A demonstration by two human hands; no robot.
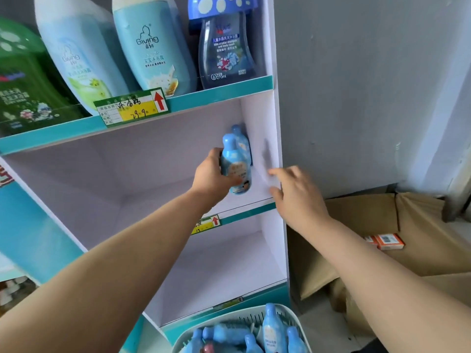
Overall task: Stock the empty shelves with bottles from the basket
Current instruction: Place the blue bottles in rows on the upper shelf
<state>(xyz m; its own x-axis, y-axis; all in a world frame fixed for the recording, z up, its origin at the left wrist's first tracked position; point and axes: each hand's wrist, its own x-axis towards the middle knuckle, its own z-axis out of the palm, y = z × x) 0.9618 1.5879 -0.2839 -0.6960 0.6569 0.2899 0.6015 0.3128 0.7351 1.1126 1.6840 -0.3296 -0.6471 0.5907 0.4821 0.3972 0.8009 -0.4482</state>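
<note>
My left hand (212, 175) grips a small blue bottle (235, 165) and holds it upright at the right end of the white middle shelf (153, 179). A second small blue bottle (242, 141) stands just behind it against the shelf's right wall. My right hand (295, 197) is at the shelf's right front edge with fingers spread, holding nothing. At the bottom sits a pale basket (293, 317) with several small blue bottles (274, 329) in it.
The top shelf holds large bottles: a green one (28, 93), two light blue ones (153, 47) and a dark blue one (226, 49). A white lower shelf (224, 266) is below. An open cardboard box (369, 240) with orange packets (388, 241) lies to the right, by a grey wall.
</note>
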